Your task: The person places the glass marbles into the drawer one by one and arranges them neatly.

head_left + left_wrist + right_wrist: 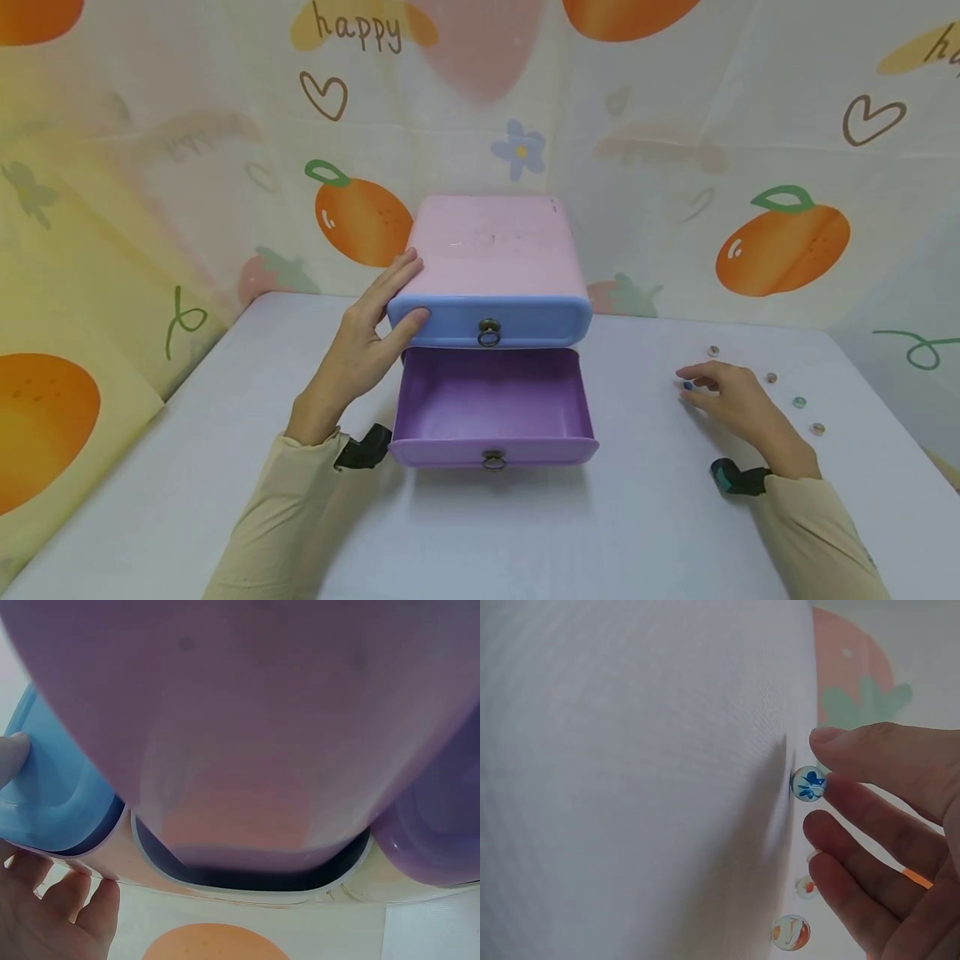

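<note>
Five marbles (817,429) are in play on the right, and the blue-patterned marble (808,784) is the one getting all the attention, low at the white table (645,517), right at the fingertips of the right hand (731,404). Thumb and forefinger curve to either side of it, the other fingers bent and parted, but whether they've actually closed into a pinch, I can't tell. Over on the left, the left hand (352,358) is spread against the near corner of the little cabinet (495,250), thumb on the blue drawer (450,327), fingers along the side, steadying it, by the look of things. So here's the score: the purple drawer (442,452) stands pulled out below the blue one, and no marble shows inside it. The blue drawer sits pushed in, and the left wrist view picks out a lower drawer (442,817) too, seemingly closed. Opening up looks done, then; the marbles look like the part that's left, with one at the fingers and four others lying apart from each other beside and behind the right hand, none of them touched. Early stages, I'd judge.
</note>
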The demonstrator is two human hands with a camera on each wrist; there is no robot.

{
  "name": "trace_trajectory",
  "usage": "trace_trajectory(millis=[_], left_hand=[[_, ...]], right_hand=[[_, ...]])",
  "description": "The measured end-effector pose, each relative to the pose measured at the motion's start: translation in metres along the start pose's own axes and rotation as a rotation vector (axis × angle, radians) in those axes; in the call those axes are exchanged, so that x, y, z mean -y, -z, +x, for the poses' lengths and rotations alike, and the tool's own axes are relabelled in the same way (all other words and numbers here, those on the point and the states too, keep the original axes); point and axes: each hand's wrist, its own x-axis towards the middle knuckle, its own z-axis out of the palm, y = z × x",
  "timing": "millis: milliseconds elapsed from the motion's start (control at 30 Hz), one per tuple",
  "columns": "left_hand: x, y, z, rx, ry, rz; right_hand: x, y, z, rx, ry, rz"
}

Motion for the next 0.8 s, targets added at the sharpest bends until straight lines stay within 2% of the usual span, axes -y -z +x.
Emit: trace_trajectory(millis=[200, 800], left_hand=[[-0.0004, 0.0002, 0.0003, 0.000, 0.001, -0.001], [0.0008, -0.0003, 0.0006, -0.003, -0.004, 0.003]], right_hand=[[-0.0015, 0.0006, 0.0002, 0.032, -0.042, -0.009], [-0.0023, 0.0009, -0.0010, 0.084, -0.032, -0.013]])
